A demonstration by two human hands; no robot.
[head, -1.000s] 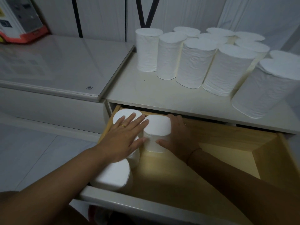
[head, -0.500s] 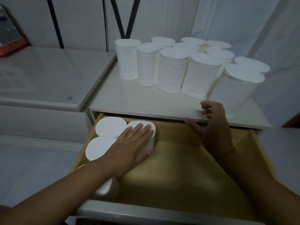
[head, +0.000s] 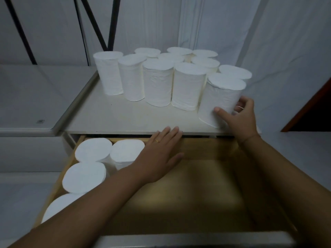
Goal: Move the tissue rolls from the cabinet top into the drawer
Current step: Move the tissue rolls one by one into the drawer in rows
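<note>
- At the right front corner of the cabinet top [head: 125, 117], my right hand [head: 240, 117] grips the nearest tissue roll [head: 220, 97].
- Its thumb [head: 221, 111] presses the roll's near side and the other fingers [head: 246, 102] curl round the right side, so the fingers are closed on the roll.
- I cannot tell whether that roll's base sits on the surface or is just clear of it; it leans a little and is close to the front edge.
- My left hand [head: 161, 154] lies palm down over the open drawer [head: 197, 194], fingers straight and together, thumb spread to the right, holding nothing.
- Its fingertips [head: 172, 130] reach the front edge of the cabinet top; I cannot tell whether they touch it.
- A ring [head: 157, 140] shows on one left finger.
- Four rolls stand upright along the drawer's left side: two side by side at the back [head: 93, 149] [head: 125, 151], one in front of them [head: 84, 177], and one nearest me [head: 59, 206], partly hidden by my left forearm.
- The other rolls on top [head: 157, 85] stand upright in a tight cluster, a front row with more behind, left of the held roll.
- One more roll [head: 234, 73] stands directly behind the held one.
</note>
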